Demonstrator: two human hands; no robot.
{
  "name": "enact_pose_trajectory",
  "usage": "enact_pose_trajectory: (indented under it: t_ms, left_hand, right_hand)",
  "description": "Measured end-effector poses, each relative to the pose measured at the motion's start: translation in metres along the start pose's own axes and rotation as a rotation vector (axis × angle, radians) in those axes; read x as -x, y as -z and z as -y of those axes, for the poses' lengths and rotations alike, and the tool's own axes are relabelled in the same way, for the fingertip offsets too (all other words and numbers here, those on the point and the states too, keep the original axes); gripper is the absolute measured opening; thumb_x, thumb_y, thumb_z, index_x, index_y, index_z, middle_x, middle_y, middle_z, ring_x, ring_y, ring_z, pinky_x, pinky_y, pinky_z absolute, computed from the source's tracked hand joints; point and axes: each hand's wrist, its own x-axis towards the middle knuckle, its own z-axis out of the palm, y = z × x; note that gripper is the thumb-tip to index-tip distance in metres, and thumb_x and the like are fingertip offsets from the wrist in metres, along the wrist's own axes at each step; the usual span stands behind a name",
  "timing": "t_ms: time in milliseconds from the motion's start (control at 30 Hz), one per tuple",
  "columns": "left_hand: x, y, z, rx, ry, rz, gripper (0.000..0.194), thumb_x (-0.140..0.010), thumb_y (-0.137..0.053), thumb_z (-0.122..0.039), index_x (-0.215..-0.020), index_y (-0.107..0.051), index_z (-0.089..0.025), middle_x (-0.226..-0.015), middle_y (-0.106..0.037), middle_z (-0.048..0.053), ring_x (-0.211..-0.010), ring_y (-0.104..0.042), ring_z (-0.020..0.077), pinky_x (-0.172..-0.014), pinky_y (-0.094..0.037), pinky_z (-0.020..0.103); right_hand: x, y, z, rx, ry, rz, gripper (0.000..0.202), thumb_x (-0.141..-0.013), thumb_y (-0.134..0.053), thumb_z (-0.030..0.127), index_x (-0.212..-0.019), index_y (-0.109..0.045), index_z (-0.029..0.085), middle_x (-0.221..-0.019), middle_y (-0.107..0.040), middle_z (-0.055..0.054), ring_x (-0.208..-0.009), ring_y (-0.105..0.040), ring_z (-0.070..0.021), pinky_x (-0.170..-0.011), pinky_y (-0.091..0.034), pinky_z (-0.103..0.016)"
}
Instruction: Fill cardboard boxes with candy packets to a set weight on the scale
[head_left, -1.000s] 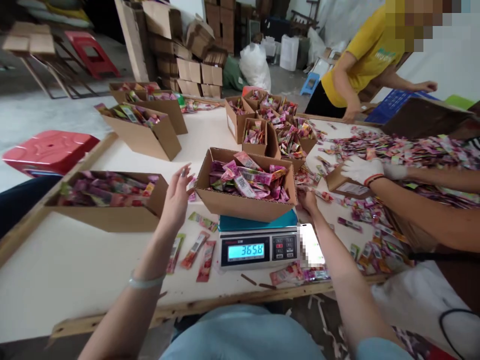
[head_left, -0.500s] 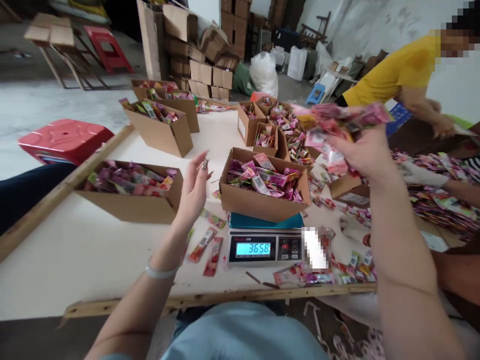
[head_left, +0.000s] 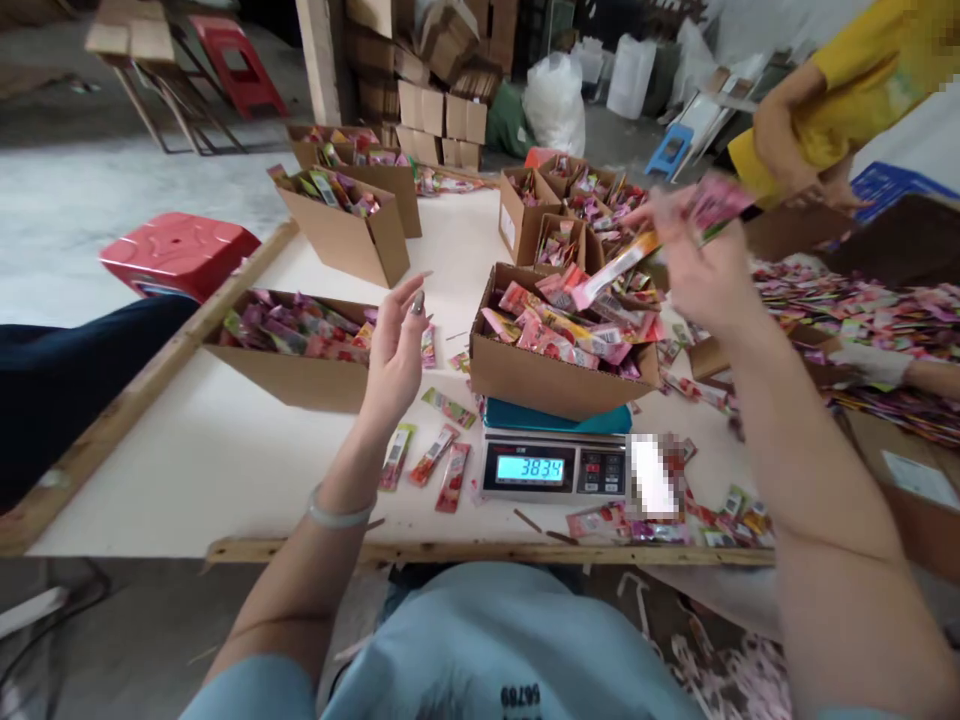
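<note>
A cardboard box (head_left: 559, 375) heaped with pink, yellow and purple packets sits on the teal platform of a digital scale (head_left: 555, 470), whose display reads about 3834. Above the box's right rear edge, my right hand (head_left: 701, 265) holds a few packets (head_left: 716, 205), one of them pointing down over the heap. To the left of that box, my left hand (head_left: 397, 350) is raised with its fingers apart and holds nothing. Another filled box (head_left: 300, 380) lies just left of it. Several loose packets (head_left: 452, 478) rest on the white tabletop beside the scale.
Filled boxes (head_left: 349, 235) stand at the back left, and several more (head_left: 525, 215) behind the scale. A large packet pile (head_left: 862, 300) covers the right side, where a gloved hand (head_left: 870, 365) rests. A person in yellow (head_left: 847, 110) stands beyond. A red stool (head_left: 180, 250) is at left.
Most of the bunch from my right hand now lies in the box on the scale, and that hand holds fewer packets. The display rose from 3658. The whole view has shifted.
</note>
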Motion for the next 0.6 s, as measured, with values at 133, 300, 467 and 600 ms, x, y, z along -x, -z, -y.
enact_pose_trajectory:
  t_ms: [133,300,467,600]
  left_hand:
    - [-0.001,-0.004,0.001,0.003,0.014,0.003,0.052,-0.1,-0.056,-0.069,-0.136,-0.065,-0.033,-0.151,-0.064,0.009,-0.148,-0.056,0.0319,-0.119,-0.052,0.049]
    - [-0.001,-0.004,0.001,0.001,0.023,0.004,0.053,-0.1,-0.056,-0.07,-0.137,-0.065,-0.033,-0.153,-0.063,0.009,-0.148,-0.055,0.0323,-0.12,-0.052,0.05]
    - [-0.001,-0.003,0.0,-0.009,0.024,0.001,0.053,-0.1,-0.055,-0.07,-0.137,-0.065,-0.033,-0.153,-0.063,0.009,-0.148,-0.056,0.0322,-0.12,-0.052,0.05]
    - [0.0,-0.004,0.001,-0.022,0.015,0.002,0.052,-0.101,-0.055,-0.069,-0.137,-0.065,-0.033,-0.155,-0.062,0.008,-0.147,-0.056,0.0314,-0.119,-0.053,0.048]
  right_hand:
    - [-0.005,0.008,0.006,0.017,0.018,-0.187,0.073,-0.103,-0.037,0.08,-0.097,-0.075,0.018,-0.098,-0.071,-0.009,-0.099,-0.068,-0.0208,-0.104,-0.054,-0.043]
    - [-0.006,0.014,0.006,-0.021,0.075,-0.252,0.07,-0.104,-0.039,0.079,-0.098,-0.073,0.018,-0.1,-0.074,-0.008,-0.1,-0.07,-0.0206,-0.103,-0.055,-0.043]
    - [-0.007,0.019,0.005,0.023,0.076,-0.264,0.073,-0.103,-0.037,0.082,-0.102,-0.073,0.019,-0.106,-0.075,-0.008,-0.104,-0.07,-0.0225,-0.106,-0.053,-0.046]
    - [-0.007,0.02,0.006,0.032,0.072,-0.299,0.072,-0.103,-0.038,0.081,-0.104,-0.073,0.018,-0.107,-0.075,-0.008,-0.106,-0.071,-0.0213,-0.107,-0.053,-0.046]
